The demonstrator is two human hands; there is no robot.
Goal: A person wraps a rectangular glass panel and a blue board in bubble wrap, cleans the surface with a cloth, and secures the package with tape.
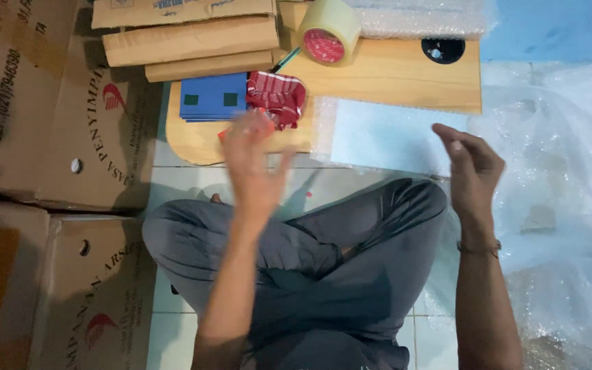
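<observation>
You sit cross-legged on the tiled floor, and both your hands are raised over your knees with nothing gripped in either. Your left hand [253,164] is blurred, its fingers spread loosely open, and it hovers just in front of the red-and-white checked cloth [279,97] and the blue flat packet [212,97], which lie side by side on the rounded end of a wooden board [193,140]. Whether a fingertip touches the cloth you cannot tell through the blur. Your right hand [473,168] is half open, fingers curled inward, a thin band at the wrist, and it sits at the right edge of the sheet of bubble wrap [385,137] spread across the board's near side. A roll of clear packing tape [328,31] with a red core stands on the longer wooden panel [392,75] beyond, near a round black fitting [442,50]. Folded cardboard strips [190,40] are stacked behind the board, large cardboard boxes [56,116] stand to your left, and more clear plastic wrap [563,185] is heaped to your right.
</observation>
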